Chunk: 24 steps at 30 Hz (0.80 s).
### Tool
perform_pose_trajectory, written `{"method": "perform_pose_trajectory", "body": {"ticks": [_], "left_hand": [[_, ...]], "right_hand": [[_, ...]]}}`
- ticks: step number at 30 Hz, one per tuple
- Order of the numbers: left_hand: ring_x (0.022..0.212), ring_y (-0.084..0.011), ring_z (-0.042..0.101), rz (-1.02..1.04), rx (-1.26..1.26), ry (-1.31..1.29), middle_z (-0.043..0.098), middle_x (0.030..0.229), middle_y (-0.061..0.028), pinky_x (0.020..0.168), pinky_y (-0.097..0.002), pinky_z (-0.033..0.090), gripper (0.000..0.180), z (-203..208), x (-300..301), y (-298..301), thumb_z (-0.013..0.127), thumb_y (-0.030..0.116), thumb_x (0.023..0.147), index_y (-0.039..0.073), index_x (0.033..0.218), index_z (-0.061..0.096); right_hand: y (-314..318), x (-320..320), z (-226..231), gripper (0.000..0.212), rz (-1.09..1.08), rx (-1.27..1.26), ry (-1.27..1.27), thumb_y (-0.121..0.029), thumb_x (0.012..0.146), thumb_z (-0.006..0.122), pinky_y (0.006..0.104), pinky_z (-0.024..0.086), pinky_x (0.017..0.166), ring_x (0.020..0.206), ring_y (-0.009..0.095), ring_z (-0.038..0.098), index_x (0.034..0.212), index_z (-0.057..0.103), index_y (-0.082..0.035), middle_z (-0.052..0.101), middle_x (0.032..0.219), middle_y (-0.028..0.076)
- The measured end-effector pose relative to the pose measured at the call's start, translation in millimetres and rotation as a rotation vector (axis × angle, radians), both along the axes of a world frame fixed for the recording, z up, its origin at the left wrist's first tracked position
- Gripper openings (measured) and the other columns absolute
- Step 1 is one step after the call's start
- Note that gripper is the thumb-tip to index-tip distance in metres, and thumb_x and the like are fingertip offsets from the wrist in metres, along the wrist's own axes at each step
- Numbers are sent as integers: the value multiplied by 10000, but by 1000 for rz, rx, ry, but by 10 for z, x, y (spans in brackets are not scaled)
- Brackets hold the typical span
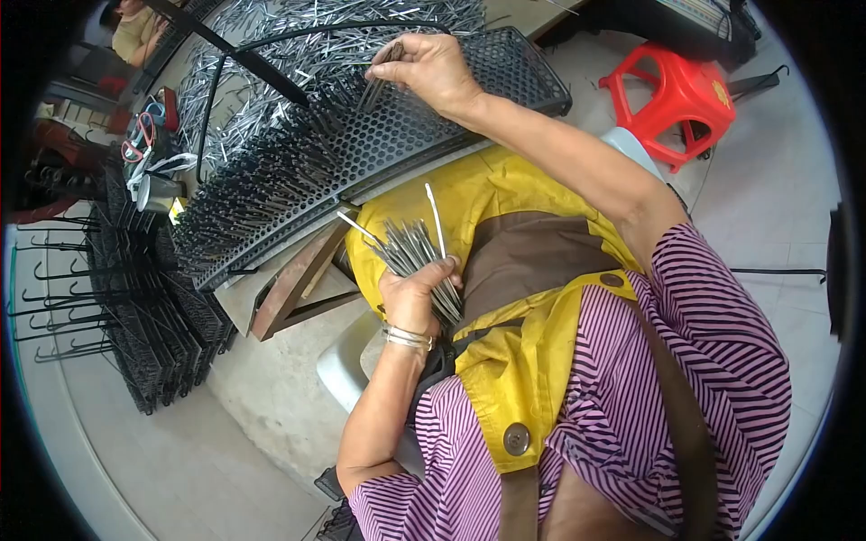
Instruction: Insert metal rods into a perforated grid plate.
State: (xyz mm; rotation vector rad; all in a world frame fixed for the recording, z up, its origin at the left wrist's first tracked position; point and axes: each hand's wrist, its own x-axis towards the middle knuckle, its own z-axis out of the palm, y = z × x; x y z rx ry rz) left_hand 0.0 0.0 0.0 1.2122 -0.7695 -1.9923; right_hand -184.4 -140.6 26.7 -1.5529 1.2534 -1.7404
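Note:
My left hand (413, 299) is closed round a bundle of thin grey metal rods (408, 245), held over my yellow apron (505, 180). Two paler strips stick out from the bundle. Farther off, my right hand (437, 74) pinches a few dark thin rods (372, 93) above a black perforated rack (492, 68). The lower ends of these rods meet the rack's holes, though I cannot tell how deep they sit. Many dark rods (271, 171) stand upright in the rack's left part, packed close together.
Behind the rack lies a large heap of loose silvery metal strips (248, 90). Black hooked racks (153, 307) are stacked at the left. Scissors (140, 135) and a metal cup (161, 194) lie near the heap. A red plastic stool (677, 95) stands at the far right.

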Motion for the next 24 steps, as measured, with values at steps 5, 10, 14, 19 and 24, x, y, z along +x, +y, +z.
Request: {"method": "perform_pose_trajectory", "body": {"ticks": [5, 10, 14, 19, 24], "left_hand": [[476, -170, 539, 10, 9, 5, 583, 640, -114, 451, -257, 444, 113, 26, 3, 8, 576, -78, 643, -52, 749, 549], [491, -182, 543, -8, 7, -5, 578, 641, -125, 467, -274, 459, 110, 10, 5, 4, 572, -80, 642, -56, 744, 540], [502, -195, 549, -13, 12, -13, 575, 641, -137, 476, -290, 476, 104, -6, 11, -6, 571, -79, 641, -61, 737, 533], [474, -174, 541, -4, 7, -18, 580, 632, -118, 452, -262, 449, 113, 17, -14, -3, 575, -76, 638, -58, 746, 548], [503, -197, 548, -17, 3, -32, 574, 641, -138, 480, -296, 477, 100, 12, 0, -20, 576, -71, 636, -73, 731, 543]], "right_hand": [[-21, 34, -53, 48, 58, -12, -30, -38, 736, 626, 149, 409, 482, 569, 14, 517, 781, 624, -24, 633, 725, 17], [-110, 29, -27, 45, 113, -62, 152, -34, 738, 617, 167, 430, 545, 608, 35, 531, 774, 616, -8, 615, 703, 17], [-81, 62, 121, 59, 133, -80, 389, -52, 734, 616, 192, 436, 574, 629, 46, 536, 780, 614, -15, 601, 675, 16], [-114, -25, 131, 50, 261, 48, 229, -61, 749, 610, 181, 432, 520, 573, 52, 529, 782, 617, -23, 604, 679, 10], [-138, -76, 19, 39, 221, 98, 0, -43, 763, 597, 183, 483, 526, 614, 60, 576, 789, 614, -21, 624, 715, 38]]}}
